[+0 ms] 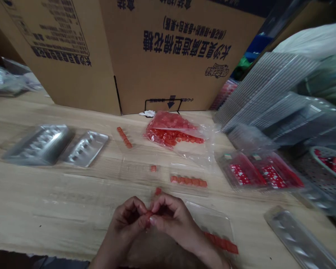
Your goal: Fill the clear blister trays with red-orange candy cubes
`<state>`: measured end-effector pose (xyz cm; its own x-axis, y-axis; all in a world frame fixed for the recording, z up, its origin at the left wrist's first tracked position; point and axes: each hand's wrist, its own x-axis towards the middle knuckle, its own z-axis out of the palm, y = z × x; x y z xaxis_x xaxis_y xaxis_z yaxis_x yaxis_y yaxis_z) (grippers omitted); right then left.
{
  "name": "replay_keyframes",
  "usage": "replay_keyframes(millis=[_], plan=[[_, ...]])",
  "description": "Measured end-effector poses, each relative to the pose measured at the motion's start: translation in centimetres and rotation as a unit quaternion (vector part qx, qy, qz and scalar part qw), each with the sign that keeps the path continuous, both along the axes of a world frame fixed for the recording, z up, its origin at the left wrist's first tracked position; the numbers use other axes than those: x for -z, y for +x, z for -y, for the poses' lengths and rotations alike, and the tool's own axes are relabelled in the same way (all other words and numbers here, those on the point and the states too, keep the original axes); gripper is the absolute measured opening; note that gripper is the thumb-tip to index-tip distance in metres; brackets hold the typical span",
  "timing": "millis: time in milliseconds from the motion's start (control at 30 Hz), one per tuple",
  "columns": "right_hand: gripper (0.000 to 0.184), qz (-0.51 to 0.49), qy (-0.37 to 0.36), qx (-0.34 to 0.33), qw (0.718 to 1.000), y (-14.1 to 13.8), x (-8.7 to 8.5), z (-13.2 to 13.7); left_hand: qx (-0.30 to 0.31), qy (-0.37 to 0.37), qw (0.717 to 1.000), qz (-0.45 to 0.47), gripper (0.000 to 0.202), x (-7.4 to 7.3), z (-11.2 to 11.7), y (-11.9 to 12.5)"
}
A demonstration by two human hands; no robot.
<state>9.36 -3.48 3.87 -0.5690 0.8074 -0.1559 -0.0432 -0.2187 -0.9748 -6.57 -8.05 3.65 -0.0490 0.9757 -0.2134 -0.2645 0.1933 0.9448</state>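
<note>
My left hand (128,218) and my right hand (173,213) meet above the front of the table, thumbs and fingertips pinched together on a small red piece (148,215). Fingers hide most of it. Just past my right fingertips is another red piece (158,191). Beyond that, a clear plastic tray has a single red cube (154,168) at its right end. To its right, a row of red cubes (188,181) fills another clear tray. Partly behind my right forearm lies a further red row (223,243) in a tray.
An open clear bag of red cubes (170,129) lies before a large cardboard box (173,74). Stacked clear trays (39,145) stand left; tall tray stacks (263,86) rise right. Nearby are red-filled packs (257,173), a perforated basket (313,172) and a short red row (124,137).
</note>
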Motion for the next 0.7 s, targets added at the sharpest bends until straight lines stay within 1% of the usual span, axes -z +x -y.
replay_keyframes(millis=[33,67,100,133,167,200,233,267,300,333,400,467,600,700], plan=[[0.016,-0.006,0.007,-0.005,1.000,0.0,-0.1,-0.6,0.034,0.014,0.999,-0.028,0.019,-0.4,-0.3,-0.7],[0.014,0.000,0.031,-0.008,0.999,0.0,-0.2,-1.4,0.057,0.031,0.995,-0.072,0.015,-0.6,-0.6,-1.5],[0.011,0.020,0.076,-0.004,0.997,-0.2,-0.4,-2.4,0.063,0.051,0.987,-0.136,0.019,-0.7,-1.1,-2.3],[0.007,0.053,0.141,0.000,0.989,-0.4,-0.4,-3.7,0.055,0.074,0.971,-0.219,0.026,-0.7,-1.7,-3.2],[0.005,0.100,0.227,-0.001,0.969,-0.8,-0.5,-5.1,0.041,0.099,0.942,-0.317,0.031,-0.4,-2.4,-4.0],[0.008,0.152,0.315,-0.006,0.937,-1.3,-0.4,-6.6,0.033,0.125,0.902,-0.412,0.033,0.1,-3.1,-4.6],[0.010,0.204,0.393,-0.025,0.896,-1.8,-0.2,-8.1,0.038,0.145,0.857,-0.493,0.031,0.6,-3.8,-5.1],[0.012,0.246,0.447,-0.048,0.859,-2.4,0.1,-9.4,0.050,0.160,0.817,-0.551,0.029,1.2,-4.4,-5.5],[0.014,0.276,0.480,-0.072,0.830,-2.9,0.4,-10.5,0.065,0.171,0.789,-0.586,0.027,1.8,-4.8,-5.7],[0.016,0.295,0.494,-0.093,0.813,-3.4,0.7,-11.3,0.079,0.179,0.773,-0.603,0.025,2.2,-5.2,-5.8],[0.017,0.309,0.496,-0.111,0.804,-4.0,1.3,-12.0,0.092,0.186,0.767,-0.607,0.024,2.8,-5.4,-5.8],[0.016,0.322,0.500,-0.118,0.795,-3.9,1.4,-11.6,0.098,0.187,0.763,-0.611,0.023,3.0,-5.2,-5.8],[0.015,0.341,0.504,-0.108,0.786,-2.0,0.1,-8.7,0.110,0.174,0.762,-0.614,0.027,3.2,-4.8,-6.1],[0.016,0.400,0.460,-0.130,0.782,-0.6,-0.8,-6.5,0.122,0.167,0.762,-0.613,0.032,3.3,-4.9,-6.2]])
